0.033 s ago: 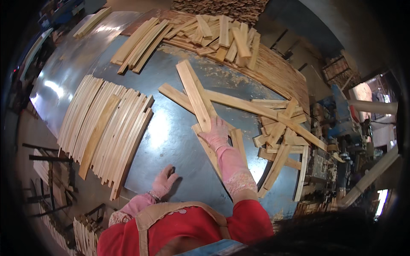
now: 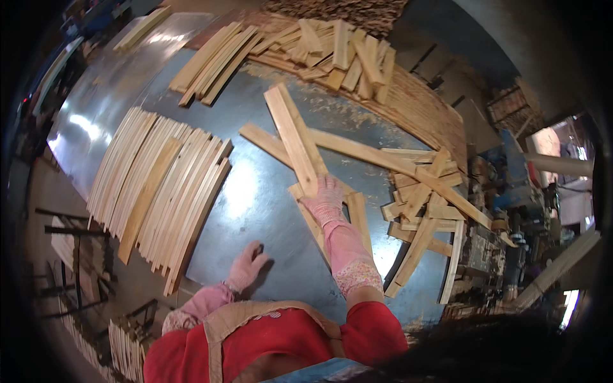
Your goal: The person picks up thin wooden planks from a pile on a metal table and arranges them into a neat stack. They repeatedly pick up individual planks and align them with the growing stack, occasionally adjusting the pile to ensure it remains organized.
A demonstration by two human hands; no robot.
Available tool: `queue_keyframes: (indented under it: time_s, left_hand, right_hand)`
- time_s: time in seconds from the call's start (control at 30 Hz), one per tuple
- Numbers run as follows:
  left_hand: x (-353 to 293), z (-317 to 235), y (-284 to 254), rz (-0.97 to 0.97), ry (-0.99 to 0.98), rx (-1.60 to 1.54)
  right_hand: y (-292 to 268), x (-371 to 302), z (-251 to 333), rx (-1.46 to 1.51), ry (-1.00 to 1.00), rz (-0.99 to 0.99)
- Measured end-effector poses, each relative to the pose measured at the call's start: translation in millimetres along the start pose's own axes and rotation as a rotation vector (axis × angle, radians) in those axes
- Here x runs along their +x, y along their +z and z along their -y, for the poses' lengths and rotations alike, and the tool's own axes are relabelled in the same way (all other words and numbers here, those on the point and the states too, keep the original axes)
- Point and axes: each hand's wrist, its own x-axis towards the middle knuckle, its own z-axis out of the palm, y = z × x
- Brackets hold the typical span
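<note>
My right hand [image 2: 324,196], in a pink glove, is closed on the near end of a wooden slat [image 2: 292,137]. What looks like a second slat lies tight against it. Beneath them a long slat [image 2: 357,150] runs off to the right, and another slat [image 2: 265,143] crosses at an angle. Two more slats lie under and beside my right wrist. My left hand [image 2: 248,267], gloved in pink too, is over the metal tabletop [image 2: 223,220] near its front edge. It holds nothing, with thumb and fingers apart.
Left of my hands, a row of slats [image 2: 153,185] lies side by side, one darker slat across its top. A jumbled pile of slats [image 2: 341,54] is at the back, and another pile [image 2: 424,191] sits at the right beside machinery [image 2: 485,249].
</note>
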Motion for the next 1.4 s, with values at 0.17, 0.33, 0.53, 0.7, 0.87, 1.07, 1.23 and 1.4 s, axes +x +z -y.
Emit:
queue_keyframes:
  time_s: [0.17,0.33,0.53,0.7,0.87,1.07,1.23,1.4]
  left_hand:
    - [95,-12,22,-0.173,0.026,-0.380]
    - [157,-51,8,0.043,-0.257,-0.918]
    - [122,-35,-27,-0.050,-0.312,-0.510]
    - [-7,7,-66,-0.475,-0.151,0.511]
    - [-53,115,-138,-0.817,-0.121,0.977]
    - [21,-7,-78,-0.499,0.184,0.055]
    - [64,-32,-38,0.052,-0.004,-0.343]
    - [0,-25,-94,-0.144,-0.226,-0.029]
  right_hand:
    - [-15,-15,37,0.214,0.032,0.246]
    - [5,-20,22,0.393,-0.246,0.110]
    - [38,74,12,-0.108,-0.055,-0.077]
    - [-16,111,32,0.006,0.087,0.321]
    - [-15,131,8,0.431,0.014,0.207]
    - [-54,87,44,1.725,-0.016,0.738]
    - [-36,41,94,1.697,-0.071,0.449]
    - [37,-37,82,1.044,0.058,0.358]
